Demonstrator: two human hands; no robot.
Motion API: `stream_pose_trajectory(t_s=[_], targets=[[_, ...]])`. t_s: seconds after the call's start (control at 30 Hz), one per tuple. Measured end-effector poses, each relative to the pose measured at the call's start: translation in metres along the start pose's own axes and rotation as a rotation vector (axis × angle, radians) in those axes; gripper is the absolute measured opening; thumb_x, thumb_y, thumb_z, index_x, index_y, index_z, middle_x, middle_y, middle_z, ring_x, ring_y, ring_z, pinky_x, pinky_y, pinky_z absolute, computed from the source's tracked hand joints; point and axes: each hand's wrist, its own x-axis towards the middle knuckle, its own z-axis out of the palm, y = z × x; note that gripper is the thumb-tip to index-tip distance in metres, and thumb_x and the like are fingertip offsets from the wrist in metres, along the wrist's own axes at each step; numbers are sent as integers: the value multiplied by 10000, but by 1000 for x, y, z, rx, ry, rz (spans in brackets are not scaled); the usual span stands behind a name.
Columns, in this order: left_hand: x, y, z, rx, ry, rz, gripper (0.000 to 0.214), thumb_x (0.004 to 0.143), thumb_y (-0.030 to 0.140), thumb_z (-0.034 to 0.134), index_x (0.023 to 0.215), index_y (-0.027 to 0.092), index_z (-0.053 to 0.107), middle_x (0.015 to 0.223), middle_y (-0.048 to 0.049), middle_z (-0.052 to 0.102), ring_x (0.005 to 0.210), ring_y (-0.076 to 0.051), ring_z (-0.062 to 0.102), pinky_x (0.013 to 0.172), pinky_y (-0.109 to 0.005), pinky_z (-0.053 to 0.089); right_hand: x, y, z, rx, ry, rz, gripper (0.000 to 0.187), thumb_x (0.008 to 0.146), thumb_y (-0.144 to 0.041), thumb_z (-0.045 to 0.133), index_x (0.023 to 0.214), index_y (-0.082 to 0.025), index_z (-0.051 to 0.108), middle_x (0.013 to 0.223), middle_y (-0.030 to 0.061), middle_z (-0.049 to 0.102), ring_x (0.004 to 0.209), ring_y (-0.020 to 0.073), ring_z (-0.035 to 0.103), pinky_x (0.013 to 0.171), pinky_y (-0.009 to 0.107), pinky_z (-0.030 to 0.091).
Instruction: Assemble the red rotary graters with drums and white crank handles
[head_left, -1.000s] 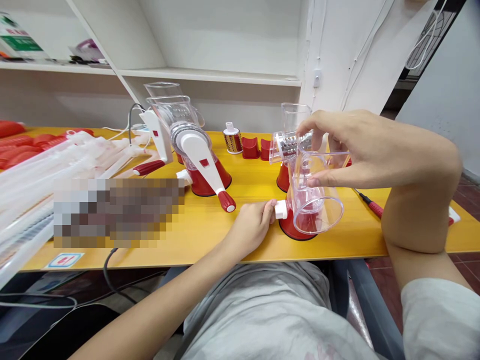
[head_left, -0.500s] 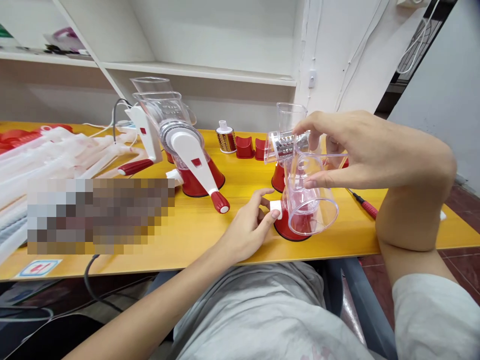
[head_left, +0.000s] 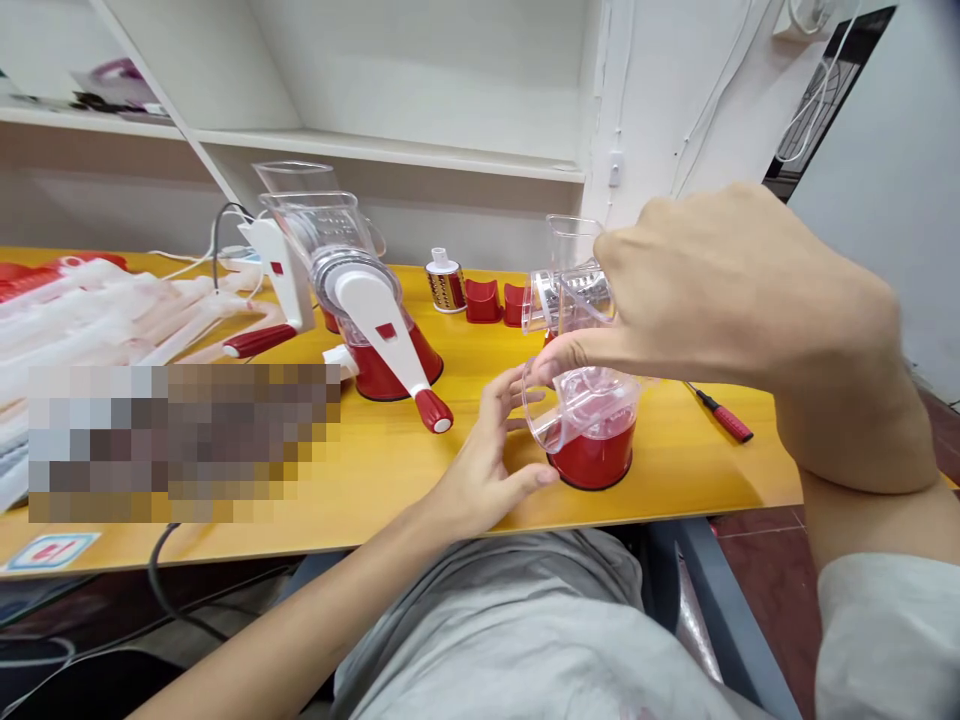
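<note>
My right hand (head_left: 720, 290) is closed on the clear plastic grater body (head_left: 551, 425), thumb on the near side and the other fingers hidden behind. The body's round opening faces left, and its clear lower part meets a red suction base (head_left: 596, 455). My left hand (head_left: 484, 455) is beside that base with thumb and fingers apart, close to the round opening; whether its fingertips touch is unclear. Behind my right hand, a second clear grater (head_left: 574, 235) has a metal drum (head_left: 585, 293) lying sideways in it.
Two rotary graters with white cranks (head_left: 382, 330) are left of my hands. A spare drum (head_left: 446, 282) and red blocks (head_left: 482, 302) stand at the back. A red-handled screwdriver (head_left: 724, 415) lies right. Plastic-wrapped parts (head_left: 97, 320) and a pixelated patch cover the left side.
My right hand has turned the grater body so its round opening swings from facing me to the left. My left hand has released the white knob and opened; the knob no longer shows.
</note>
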Motion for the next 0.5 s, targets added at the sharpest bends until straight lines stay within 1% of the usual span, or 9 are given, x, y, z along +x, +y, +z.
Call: stream_pose_trajectory(t_s=[0.07, 0.13, 0.2, 0.27, 0.33, 0.4, 0.43, 0.47, 0.5], targets=[[-1, -1, 1, 13, -1, 32, 1228, 957, 721, 994, 1875, 426, 233, 1972, -214, 328, 1811, -523, 412, 1399, -773, 488, 2, -9, -10, -50, -38, -30, 876, 1023, -1054, 587, 862, -225, 822, 693, 132, 683, 873, 382, 782, 856, 511, 579], [-1, -2, 2, -20, 36, 28, 1298, 931, 696, 1028, 1896, 433, 201, 1964, -217, 343, 1807, -529, 431, 1405, -781, 489, 5, -16, -15, -109, -73, -42, 951, 1025, -1100, 488, 787, -230, 790, 664, 113, 649, 754, 333, 740, 797, 498, 561], [-1, 0, 3, -85, 97, -12, 1210, 991, 692, 973, 1898, 432, 214, 1913, -214, 429, 1752, -515, 527, 1358, -768, 556, 7, -15, -19, -133, -84, -38, 1018, 1024, -1133, 403, 761, -218, 765, 687, 106, 650, 697, 294, 705, 761, 477, 548], [-1, 3, 5, -132, 143, -74, 1023, 1081, 677, 875, 1884, 419, 295, 1861, -205, 511, 1682, -485, 622, 1298, -718, 634, 1, -3, -20, -75, -28, -24, 1026, 1034, -1135, 368, 862, -217, 793, 738, 104, 683, 736, 285, 714, 780, 456, 552], [0, 8, 6, -154, 162, -115, 891, 1133, 672, 801, 1868, 388, 385, 1846, -202, 550, 1643, -466, 670, 1276, -675, 672, -16, 25, -20, -6, 112, 36, 1006, 1044, -1127, 354, 1073, -244, 836, 822, 115, 746, 836, 337, 749, 852, 500, 572], [2, 13, 7, -160, 165, -124, 879, 1149, 697, 756, 1881, 349, 415, 1818, -212, 599, 1616, -468, 697, 1275, -670, 680, -45, 66, -14, -4, 294, 151, 972, 1070, -1094, 377, 1336, -281, 838, 941, 139, 808, 993, 437, 769, 996, 622, 562], [3, 14, 8, -161, 167, -120, 909, 1148, 718, 741, 1897, 331, 401, 1779, -221, 641, 1591, -472, 718, 1265, -675, 687, -63, 89, -8, -3, 368, 233, 898, 1095, -1052, 442, 1435, -314, 825, 946, 130, 818, 1026, 438, 775, 1060, 647, 549], [4, 16, 8, -161, 168, -121, 945, 1146, 735, 731, 1914, 320, 372, 1733, -227, 683, 1563, -473, 739, 1252, -680, 695, -82, 111, 1, 18, 360, 317, 773, 1152, -947, 518, 1495, -319, 808, 986, 133, 837, 1013, 410, 793, 1071, 631, 554], [5, 16, 8, -160, 168, -131, 976, 1146, 749, 720, 1930, 313, 336, 1685, -230, 720, 1534, -470, 759, 1234, -682, 704, -102, 131, 12, 33, 310, 430, 675, 1176, -860, 581, 1506, -318, 810, 992, 142, 843, 964, 383, 793, 995, 598, 565]])
